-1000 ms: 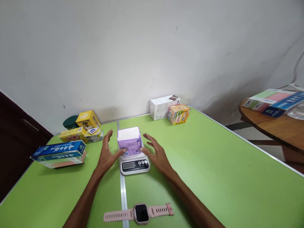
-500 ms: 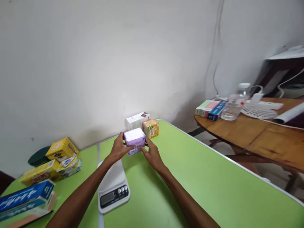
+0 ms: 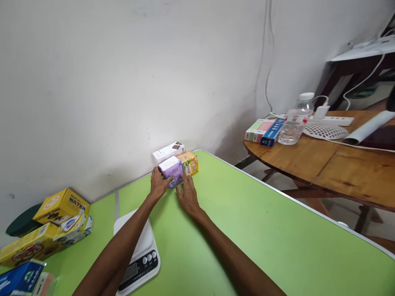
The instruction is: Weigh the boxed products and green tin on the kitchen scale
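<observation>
A purple-and-white tissue pack [image 3: 172,169] sits at the back of the green table, against an orange pack [image 3: 189,163] on its right and in front of a white box [image 3: 168,152]. My left hand [image 3: 158,184] grips its left side, thumb across the front. At its lower right front corner, my right hand [image 3: 187,195] has its fingers stretched out and apart, touching or very near the pack. A white kitchen scale [image 3: 151,237] with a dark display panel lies partly under my left forearm, its platform bare where it shows.
Yellow boxes [image 3: 63,205], a dark green round thing [image 3: 23,220] and a blue box [image 3: 23,276] stand at the left. The wall rises behind the green table [image 3: 262,230]. On a wooden table [image 3: 324,164] at right are a water bottle [image 3: 296,121], small boxes and a power strip.
The tissue pack has moved back and down, against the orange pack and white box. My right hand has loosened from its side and straightened its fingers. The view has shifted rightward.
</observation>
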The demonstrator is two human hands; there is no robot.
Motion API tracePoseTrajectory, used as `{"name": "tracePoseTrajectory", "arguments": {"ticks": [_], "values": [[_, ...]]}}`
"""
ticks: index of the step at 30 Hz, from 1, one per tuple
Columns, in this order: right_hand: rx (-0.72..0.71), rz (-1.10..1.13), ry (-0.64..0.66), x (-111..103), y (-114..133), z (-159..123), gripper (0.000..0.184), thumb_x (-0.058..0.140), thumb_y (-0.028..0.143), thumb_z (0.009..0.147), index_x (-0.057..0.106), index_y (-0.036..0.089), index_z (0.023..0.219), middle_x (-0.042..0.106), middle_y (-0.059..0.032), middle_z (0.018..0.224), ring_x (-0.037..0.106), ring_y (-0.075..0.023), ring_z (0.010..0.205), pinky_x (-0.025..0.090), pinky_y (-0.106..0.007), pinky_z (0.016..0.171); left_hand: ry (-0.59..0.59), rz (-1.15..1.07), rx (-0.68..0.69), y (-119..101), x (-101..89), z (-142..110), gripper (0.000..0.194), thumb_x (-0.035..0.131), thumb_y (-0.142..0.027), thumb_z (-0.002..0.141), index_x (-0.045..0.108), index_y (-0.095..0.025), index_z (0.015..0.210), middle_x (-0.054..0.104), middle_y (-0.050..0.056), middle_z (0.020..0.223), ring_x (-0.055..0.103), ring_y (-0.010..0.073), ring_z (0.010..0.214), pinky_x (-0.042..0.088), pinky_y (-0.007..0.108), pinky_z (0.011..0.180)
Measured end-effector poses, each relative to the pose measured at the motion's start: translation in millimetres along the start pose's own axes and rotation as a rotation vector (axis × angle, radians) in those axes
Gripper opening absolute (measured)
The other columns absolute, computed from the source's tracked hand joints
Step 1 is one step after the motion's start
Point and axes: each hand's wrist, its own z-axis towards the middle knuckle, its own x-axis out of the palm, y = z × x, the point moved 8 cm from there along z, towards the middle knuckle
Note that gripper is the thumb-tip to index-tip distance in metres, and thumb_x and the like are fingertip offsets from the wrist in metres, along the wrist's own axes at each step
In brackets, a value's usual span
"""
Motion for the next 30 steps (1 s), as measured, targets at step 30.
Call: {"name": "tracePoseTrajectory", "arguments": {"ticks": [30], "values": [[0.328,0.682,0.952,227,292,-228,0.11,0.09,0.058,0.059,0.042,0.021,0.151,0.043,-0.0208,0.159,0.048,-0.0395,0.142,0.044,-0.058,0.114,-1.156,-0.544,-0.498,287,-470.1,-364,0.082,0.031,-0.087,0.087,0.067,-0.015,0.102,0.073,0.021,0.113,0.067,0.0341,0.12,0.052,0.051,0.102]]}}
